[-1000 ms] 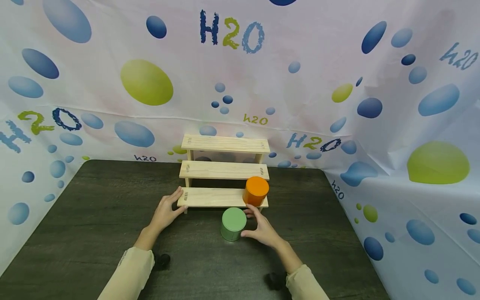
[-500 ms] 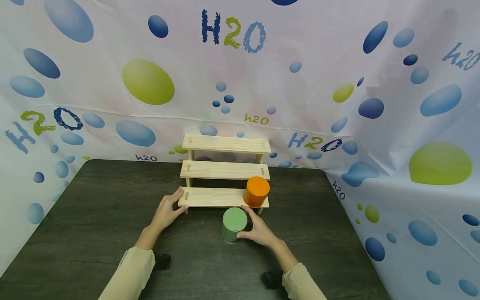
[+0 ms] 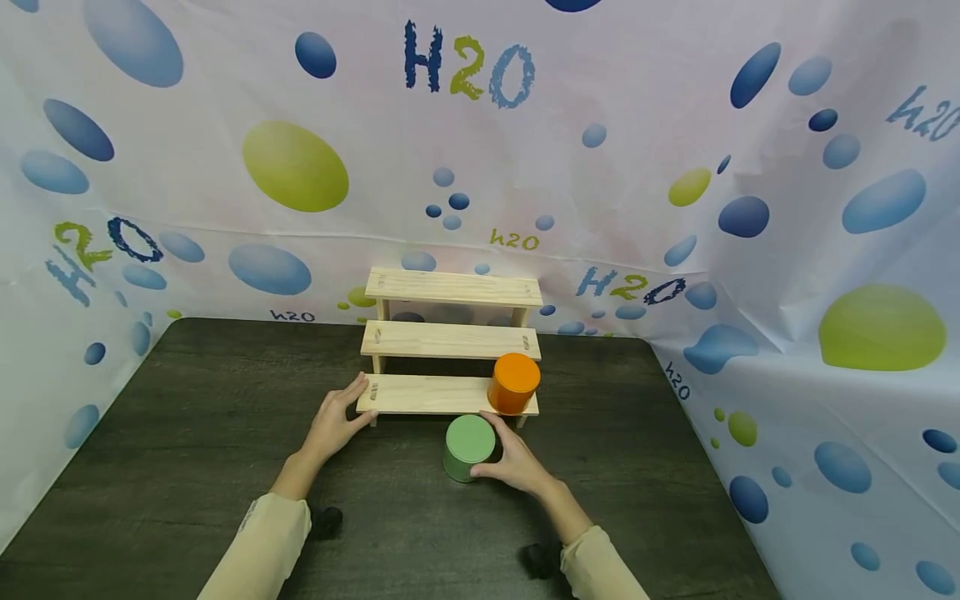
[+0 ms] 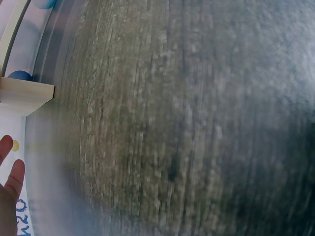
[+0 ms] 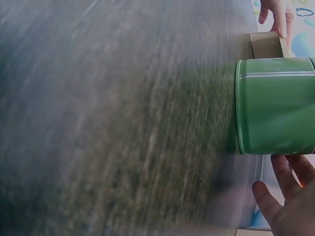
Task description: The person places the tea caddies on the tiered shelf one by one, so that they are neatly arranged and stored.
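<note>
A three-tier wooden step shelf (image 3: 427, 393) stands on the dark table. My left hand (image 3: 330, 427) rests against the left end of its lowest board, thumb at the front corner, fingers fairly straight. In front of that board, a green cylindrical tin (image 3: 468, 440) with a flat lid stands upright on the table. My right hand (image 3: 519, 460) holds this tin from the right, thumb at its near side and fingers at the far side. The right wrist view shows the tin (image 5: 275, 105) large, with fingers beside it. An orange cylindrical tin (image 3: 515, 379) stands on the lowest board's right end.
The dark wood-grain table (image 3: 187, 467) reaches back to a white patterned curtain (image 3: 585, 192), which also hangs along both sides. The middle board (image 3: 442, 340) and top board (image 3: 450, 287) rise in steps behind the lowest one. Dark wrist devices (image 3: 325, 523) sit near the sleeves.
My right hand has moved slightly left and closed in around the green tin. The left hand and both tins stay where they were.
</note>
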A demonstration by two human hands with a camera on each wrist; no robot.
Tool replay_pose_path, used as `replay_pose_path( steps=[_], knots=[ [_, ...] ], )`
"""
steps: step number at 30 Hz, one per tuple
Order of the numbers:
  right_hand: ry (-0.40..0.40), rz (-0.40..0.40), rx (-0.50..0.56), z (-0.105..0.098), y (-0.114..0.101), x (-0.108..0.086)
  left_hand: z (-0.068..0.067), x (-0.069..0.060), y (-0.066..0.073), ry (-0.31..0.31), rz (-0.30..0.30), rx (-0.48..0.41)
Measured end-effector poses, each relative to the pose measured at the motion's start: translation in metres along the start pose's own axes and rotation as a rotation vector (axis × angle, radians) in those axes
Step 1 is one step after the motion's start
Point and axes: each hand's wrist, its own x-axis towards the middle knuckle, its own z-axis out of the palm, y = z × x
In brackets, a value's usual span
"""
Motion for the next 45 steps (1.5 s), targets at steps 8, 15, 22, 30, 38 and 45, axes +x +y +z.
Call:
replay_pose_path(
  steps=[8, 15, 22, 30, 38, 45],
  knots=[
    [0.003, 0.006, -0.001, 0.005, 0.019, 0.003, 0.000, 0.000, 0.000, -0.004, -0.005, -0.007],
    [0.026, 0.015, 0.043, 0.010, 0.038, 0.005, 0.000, 0.000, 0.000, 0.004, 0.009, -0.011],
    [0.041, -0.002, 0.047, 0.012, 0.041, 0.005, 0.001, -0.001, 0.000, 0.021, 0.027, -0.017],
    [0.049, -0.009, 0.040, 0.014, 0.044, 0.005, 0.004, -0.001, -0.002, 0.029, 0.035, -0.007],
    [0.058, -0.032, 0.023, 0.015, 0.042, 0.004, 0.003, -0.001, -0.001, 0.030, 0.031, 0.002],
    [0.067, -0.007, 0.036, 0.016, 0.040, 0.004, 0.003, -0.001, -0.001, 0.029, 0.035, 0.004]
  ],
)
